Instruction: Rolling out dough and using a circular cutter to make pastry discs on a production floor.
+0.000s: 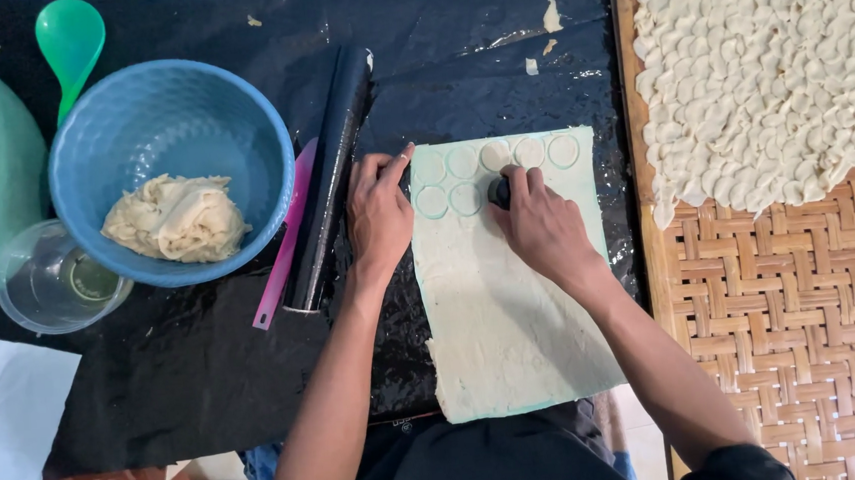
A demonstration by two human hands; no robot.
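From the head camera, the rolled dough sheet (507, 305) is lying flat on the black plastic sheet (206, 366), looking soft, thin and easy to tear. The right hand (539, 224) is closing its fingers around a small dark round cutter (499, 193), pressing it down near the sheet's far edge beside circles already cut. The left hand (378, 213) is lying open, fingertips pinning the sheet's left edge, holding nothing.

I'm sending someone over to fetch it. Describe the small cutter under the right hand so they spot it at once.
Start at the pale dough sheet on the black plastic-covered table. Near its far edge runs a row of cut circles. The cutter is the small dark round object under the right hand, the only dark thing on the dough.
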